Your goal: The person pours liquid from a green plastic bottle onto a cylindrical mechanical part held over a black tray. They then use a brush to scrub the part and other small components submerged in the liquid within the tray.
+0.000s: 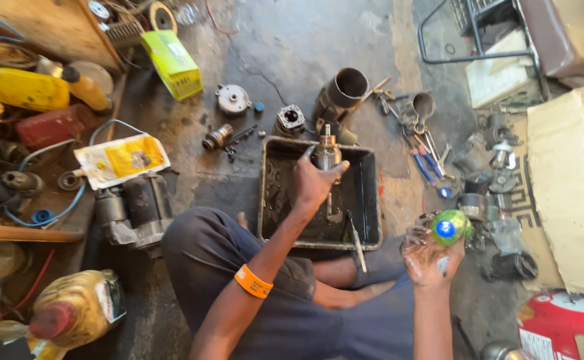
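Metal shaft part (327,153) sits upright in the left hand (315,181), fingers wrapped round its lower body, threaded end up. It's held right over the far edge of the black tray (369,200), likely so drips land in the dark liquid and not on the concrete floor (292,47). Right hand (428,257) is off to the tray's right side, fingers closed round a small green bottle (449,228) with a blue cap, cap facing the camera; hand looks wet or greasy, and it is kept well apart from the part. A thin tool (356,240) leans in the tray's near right corner, one end in the liquid, handle over the rim. Orange wristband (252,281) on the left forearm.

Beyond the tray's far edge: dark metal cylinder (343,90), small housing (290,120), round cap (232,99), all laid out apart, probably stripped-down pieces. Pliers with blue handles (425,163) lie off the tray's far right corner. Green box (173,63) and yellow packet (122,159) sit off to the left, with a motor body (134,210) near the knee.
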